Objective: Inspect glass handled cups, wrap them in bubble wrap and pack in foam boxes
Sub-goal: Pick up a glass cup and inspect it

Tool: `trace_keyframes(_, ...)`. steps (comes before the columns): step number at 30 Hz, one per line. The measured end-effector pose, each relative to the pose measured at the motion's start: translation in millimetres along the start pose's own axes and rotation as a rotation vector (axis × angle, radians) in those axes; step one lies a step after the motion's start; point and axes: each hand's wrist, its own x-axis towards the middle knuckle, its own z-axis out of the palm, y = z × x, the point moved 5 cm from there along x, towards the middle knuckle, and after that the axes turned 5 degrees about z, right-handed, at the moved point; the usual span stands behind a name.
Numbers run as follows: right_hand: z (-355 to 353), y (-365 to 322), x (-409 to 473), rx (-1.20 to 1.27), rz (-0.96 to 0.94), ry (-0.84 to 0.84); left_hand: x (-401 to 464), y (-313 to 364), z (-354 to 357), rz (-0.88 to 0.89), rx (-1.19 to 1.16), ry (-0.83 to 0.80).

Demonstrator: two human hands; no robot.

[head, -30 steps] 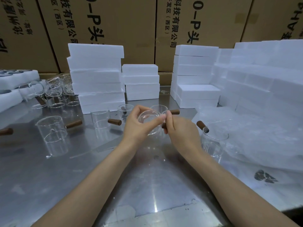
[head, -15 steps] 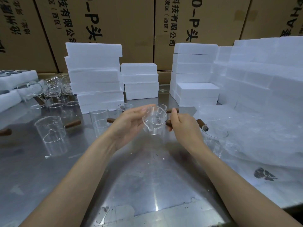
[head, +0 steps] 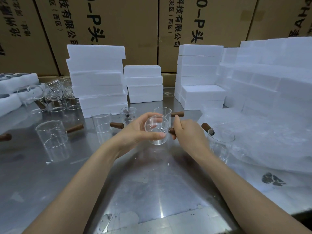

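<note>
Both hands are up over the middle of the steel surface (head: 152,191), and between them is one glass handled cup (head: 157,130), tipped so its open mouth faces the person. Left hand (head: 140,132) cradles the glass body, fingers curled over the far rim and thumb along the near side; right hand (head: 189,132) is wrapped round the brown wooden handle (head: 172,130), fingers closed on it. By my reading this is the inspection step: the cup is held clear of the surface and angled for a look down inside, with no wrap on it yet. Bubble wrap (head: 253,132) lies heaped just to the right, with another handled cup (head: 219,141) sitting at its near edge. More cups wait their turn: one at the left (head: 50,137), others standing behind the hands. Foam boxes are stacked at the back, a tall stack at left (head: 98,78), a shorter one in the centre (head: 143,83), more at right (head: 200,73). If the glass passes, the next move should carry it right onto the wrap, and that calls for a steady hold on the handle while the left hand lets go to pull a sheet free. Whether there is any chip or crack in the glass, I cannot tell from here.
</note>
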Motion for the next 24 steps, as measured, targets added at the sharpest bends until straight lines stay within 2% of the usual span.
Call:
trace_keyframes(5,6,-10,-3,-0.109,-0.058,-0.027,1,10,4,0.076,0.183,0.357)
trace_keyframes(9,9,-13,-4,-0.113,-0.059,-0.041,1,8,5,0.060,0.223,0.453)
trace_keyframes(11,8,-10,-1,-0.079,-0.033,-0.052,2,9,3,0.051,0.203,0.415)
trace_keyframes(12,6,-8,0,-0.041,-0.010,-0.054,3,9,2,0.049,0.172,0.346)
trace_keyframes(15,-2,-1,5,0.112,0.075,-0.054,3,13,4,0.098,0.151,0.002)
trace_keyframes(17,-4,-1,4,0.184,0.108,-0.051,2,14,-1,0.115,0.186,-0.048)
trace_keyframes(21,-9,-10,-1,0.072,-0.028,0.077,4,13,-7,0.094,0.291,0.181)
trace_keyframes(24,-2,-20,-5,0.013,-0.170,-0.014,1,11,-14,-0.022,0.281,0.396)
